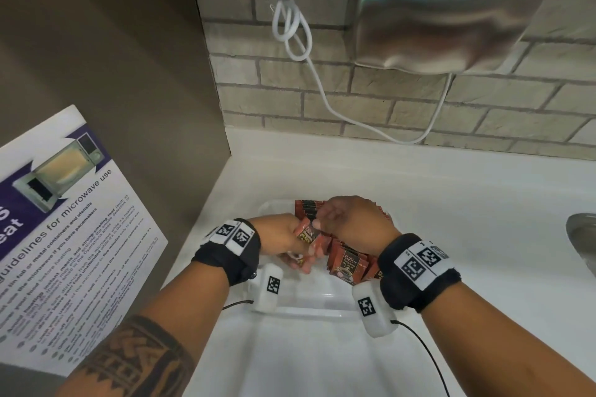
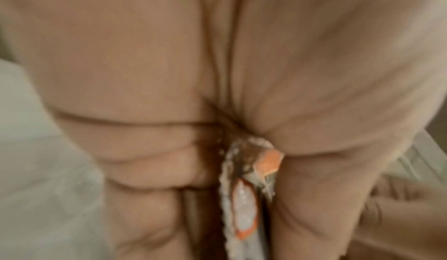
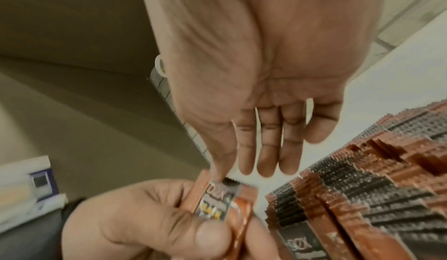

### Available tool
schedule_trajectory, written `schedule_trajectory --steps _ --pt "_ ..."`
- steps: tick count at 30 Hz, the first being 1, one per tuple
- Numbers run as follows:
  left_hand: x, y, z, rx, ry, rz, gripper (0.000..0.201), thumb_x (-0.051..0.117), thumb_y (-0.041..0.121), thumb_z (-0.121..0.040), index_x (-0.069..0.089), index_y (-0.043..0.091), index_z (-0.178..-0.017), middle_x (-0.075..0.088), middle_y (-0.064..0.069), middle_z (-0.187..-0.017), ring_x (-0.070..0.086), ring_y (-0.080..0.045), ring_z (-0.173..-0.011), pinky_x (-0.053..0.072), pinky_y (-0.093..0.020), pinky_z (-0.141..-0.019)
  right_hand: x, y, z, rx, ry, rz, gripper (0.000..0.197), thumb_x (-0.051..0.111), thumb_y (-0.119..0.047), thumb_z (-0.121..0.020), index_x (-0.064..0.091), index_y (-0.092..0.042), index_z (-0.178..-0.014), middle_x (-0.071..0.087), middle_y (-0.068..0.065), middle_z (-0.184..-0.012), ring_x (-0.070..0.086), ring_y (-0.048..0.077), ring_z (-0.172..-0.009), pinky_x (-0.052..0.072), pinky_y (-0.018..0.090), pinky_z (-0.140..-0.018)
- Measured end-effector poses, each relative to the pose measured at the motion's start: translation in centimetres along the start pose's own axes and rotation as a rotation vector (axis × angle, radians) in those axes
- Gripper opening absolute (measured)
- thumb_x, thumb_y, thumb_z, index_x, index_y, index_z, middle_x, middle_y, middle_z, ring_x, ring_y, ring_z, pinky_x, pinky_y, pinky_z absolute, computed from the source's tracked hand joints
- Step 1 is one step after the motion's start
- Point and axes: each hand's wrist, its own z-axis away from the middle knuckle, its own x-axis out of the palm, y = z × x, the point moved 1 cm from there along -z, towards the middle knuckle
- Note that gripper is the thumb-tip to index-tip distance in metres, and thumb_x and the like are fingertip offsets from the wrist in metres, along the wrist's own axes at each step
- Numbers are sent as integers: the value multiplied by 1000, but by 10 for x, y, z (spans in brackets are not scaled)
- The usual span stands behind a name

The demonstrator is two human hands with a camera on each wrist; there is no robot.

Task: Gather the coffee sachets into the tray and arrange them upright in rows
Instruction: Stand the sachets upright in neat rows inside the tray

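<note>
Nearest the body, the clear tray (image 1: 309,311) is sitting on the white counter (image 1: 467,219), its near part showing bare. Just above it the left hand (image 1: 283,240) is clenching a small bundle of sachets (image 1: 311,235), thumb pressing them against curled fingers (image 3: 145,206); the wrist view is showing their crimped edges (image 2: 241,197) end-on. The right hand (image 1: 351,219) is reaching in from the right, forefinger and thumb seemingly pinching the top edge of the front sachet (image 3: 217,201), other fingers (image 3: 268,145) hanging straight. Its long axis is running roughly upright, so it likely needs only carrying rightward. Beyond and to the right, the standing rows (image 3: 362,187) are filling the tray's far side: glossy red-brown and black packets with serrated tops, tightly packed.
</note>
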Motion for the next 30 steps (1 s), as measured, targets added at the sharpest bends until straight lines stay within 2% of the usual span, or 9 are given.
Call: schedule_trajectory --steps 3,6,13,16,20,22,24,28,30 --pt "-2 0 5 120 47 231 28 66 1 -95 64 -6 -122 75 -6 -105 73 -24 -100 58 -29 -88 -4 0 2 4 8 -169 8 73 -32 -89 74 -27 -95 75 -4 -90 70 14 -86 52 27 -76" --pt "-5 -2 7 207 138 165 24 78 8 -86 75 8 -110 75 -8 -113 72 -25 -106 55 -34 -97 -10 -4 2 -9 58 -280 2 76 -26 -87 76 -24 -88 76 1 -88 72 23 -88 55 37 -85" --pt "-3 1 9 245 408 -106 28 93 18 -69 78 17 -93 78 1 -91 73 -14 -85 59 -32 -87 -14 -14 4 -18 88 -147 8 72 -24 -89 73 -28 -82 74 -5 -83 67 10 -78 48 21 -69" --pt "-8 2 12 39 397 -319 40 93 38 -67 75 14 -95 77 0 -85 73 -19 -78 61 -31 -77 -11 -16 6 -27 70 -31 7 67 -21 -90 73 -24 -88 70 -9 -82 63 6 -76 40 15 -62" --pt "-5 4 18 -361 354 -824 54 74 61 -81 57 11 -72 58 0 -70 54 -15 -64 46 -28 -67 -5 -8 4 -6 57 67 12 66 -17 -89 77 -23 -88 61 -16 -72 55 1 -70 33 9 -54" --pt "-1 4 16 -337 281 -840 47 64 55 -91 69 10 -80 61 -1 -76 59 -19 -76 48 -31 -75 1 -3 1 -5 66 108 16 67 -16 -86 78 -27 -81 60 -17 -64 55 2 -63 34 11 -52" --pt "8 8 13 -268 156 -799 40 58 45 -97 75 11 -106 68 -6 -97 63 -22 -91 50 -33 -85 8 2 -4 7 79 136 18 68 -18 -82 78 -30 -74 65 -17 -65 59 2 -63 44 20 -57" --pt "20 10 -1 -224 52 -716 41 58 31 -98 60 30 -138 61 5 -78 51 -12 -58 43 -20 -53 19 5 -9 56 71 233 17 67 -24 -79 77 -34 -69 68 -20 -67 63 4 -71 56 33 -79" --pt "23 8 -9 -245 42 -753 49 57 31 -98 51 31 -146 58 6 -75 50 -11 -55 40 -20 -49 21 4 -9 55 74 260 20 66 -22 -79 77 -33 -67 65 -21 -62 61 4 -69 55 35 -82"
